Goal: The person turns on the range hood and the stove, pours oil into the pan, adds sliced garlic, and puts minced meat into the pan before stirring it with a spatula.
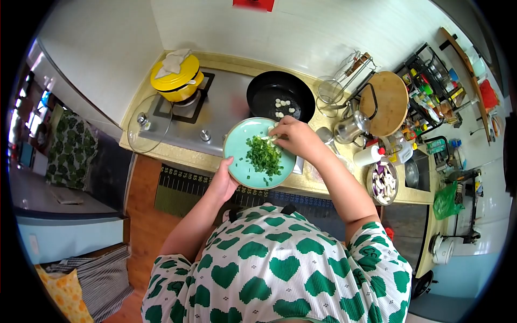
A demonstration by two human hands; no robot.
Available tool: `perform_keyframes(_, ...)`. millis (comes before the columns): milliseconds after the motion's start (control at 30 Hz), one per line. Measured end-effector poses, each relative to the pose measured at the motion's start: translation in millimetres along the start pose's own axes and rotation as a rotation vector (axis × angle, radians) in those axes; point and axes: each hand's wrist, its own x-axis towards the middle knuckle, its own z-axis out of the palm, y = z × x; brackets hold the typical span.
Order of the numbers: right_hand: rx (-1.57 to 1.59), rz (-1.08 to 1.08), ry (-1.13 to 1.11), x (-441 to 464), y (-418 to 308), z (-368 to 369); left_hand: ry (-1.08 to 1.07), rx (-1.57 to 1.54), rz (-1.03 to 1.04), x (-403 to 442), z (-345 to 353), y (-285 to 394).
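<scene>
My left hand (223, 182) grips the lower left rim of a light green plate (237, 141), thumb on top. Chopped green onion (264, 157) is heaped on the plate. At the plate's upper right edge, the fingers of my right hand (293, 137) are pinched together beside small white pieces (273, 130); what they hold is too small to make out. Behind the plate, a black pan (258, 89) sits on the stove, with several white pieces (283, 103) inside it. The plate overlaps the pan's near edge.
A yellow pot (177, 81) with a cloth on its lid stands at the stove's left, near a glass lid (149, 132). Right of the pan are a metal kettle (351, 128), a white bottle (369, 155), a bowl of cut eggplant (383, 183) and a round wooden board (385, 102).
</scene>
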Motion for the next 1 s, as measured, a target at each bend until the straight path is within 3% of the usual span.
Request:
perform_keyframes(400,-0.081,0.027,0.179,23,37,0,0.035,0.035,0.011,19,24,4)
perform_keyframes(500,-0.194,0.11,0.278,46,68,13,0.054,0.045,0.027,32,20,1)
perform_keyframes(667,-0.187,0.054,0.395,64,126,10,0.099,0.084,0.024,40,23,2)
perform_keyframes(767,-0.041,0.171,0.209,54,59,-25,0.073,0.071,0.043,44,9,1)
perform_keyframes(800,-0.038,0.086,0.268,49,53,-26,0.06,0.062,0.049,44,5,0)
perform_keyframes(900,-0.118,-0.035,0.288,45,65,-31,0.054,0.062,0.028,35,8,1)
perform_keyframes(1000,-0.06,0.073,0.25,46,72,-30,0.085,0.07,0.0,26,9,4)
